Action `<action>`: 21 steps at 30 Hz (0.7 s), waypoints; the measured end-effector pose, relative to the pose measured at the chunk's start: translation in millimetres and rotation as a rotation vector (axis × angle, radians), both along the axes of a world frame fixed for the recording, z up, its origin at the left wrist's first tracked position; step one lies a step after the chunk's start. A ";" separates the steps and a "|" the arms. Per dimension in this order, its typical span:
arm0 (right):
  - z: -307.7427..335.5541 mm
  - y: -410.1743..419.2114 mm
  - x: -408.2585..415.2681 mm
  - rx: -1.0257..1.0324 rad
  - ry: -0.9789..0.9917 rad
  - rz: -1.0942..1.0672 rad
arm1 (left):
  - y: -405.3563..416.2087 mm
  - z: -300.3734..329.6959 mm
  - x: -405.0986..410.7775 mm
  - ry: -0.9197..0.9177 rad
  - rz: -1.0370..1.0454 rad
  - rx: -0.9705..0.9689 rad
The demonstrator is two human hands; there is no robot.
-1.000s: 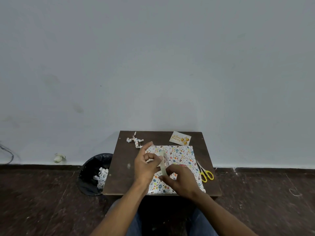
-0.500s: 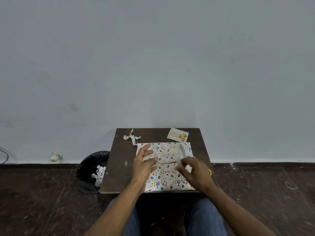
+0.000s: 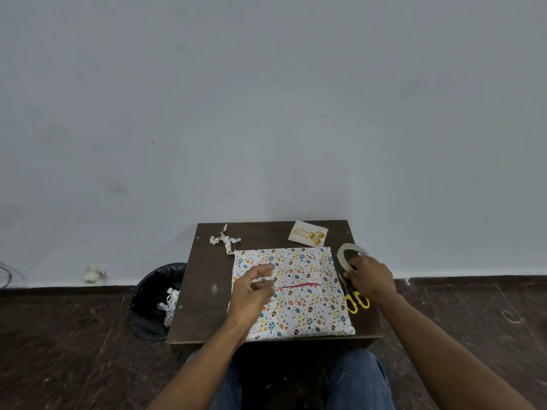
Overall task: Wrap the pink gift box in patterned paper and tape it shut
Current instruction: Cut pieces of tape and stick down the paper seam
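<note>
Fingers (image 3: 265, 269) of the left hand (image 3: 251, 294) were loosely curled above the wrapped box, the thumb and forefinger drawn near each other; whether a strip of tape sat between them could not be told. That forearm rose from the lower left of the view and slanted up to the right, with the hand hovering over the left part of the parcel.

Far to the left, a black bin (image 3: 157, 303) stood on the floor beside the small dark table (image 3: 201, 291), with white scraps inside it. A crumpled paper offcut (image 3: 225, 241) lay on the table's far left corner. The patterned paper (image 3: 305, 306) covered the pink gift box, which lay flat in the middle of the table; only a thin pink line (image 3: 299, 286) showed along the seam where the two edges of paper met.

A birthday card (image 3: 307, 235) lay at the far edge, beyond the parcel. Just right of the parcel were yellow-handled scissors (image 3: 356, 301), partly under the right hand (image 3: 371, 281). That hand gripped a tape roll (image 3: 349, 255) held upright at the table's right side, fingers curled round its near rim, the forearm reaching in from the lower right.
</note>
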State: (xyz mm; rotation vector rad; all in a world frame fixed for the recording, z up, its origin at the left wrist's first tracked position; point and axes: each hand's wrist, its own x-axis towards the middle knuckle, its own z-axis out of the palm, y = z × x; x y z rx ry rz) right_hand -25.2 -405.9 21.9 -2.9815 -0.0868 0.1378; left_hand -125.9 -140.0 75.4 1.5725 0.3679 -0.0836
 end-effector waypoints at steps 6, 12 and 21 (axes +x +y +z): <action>-10.1 11.0 0.4 0.009 -0.122 0.058 | 1.3 1.0 1.9 0.013 -0.025 0.000; 30.7 68.1 -36.4 1.041 0.059 -0.076 | -0.4 -0.4 -0.6 0.023 -0.077 0.006; 42.7 119.1 -61.5 1.299 0.417 -0.088 | -2.1 0.1 -7.2 0.029 -0.094 -0.001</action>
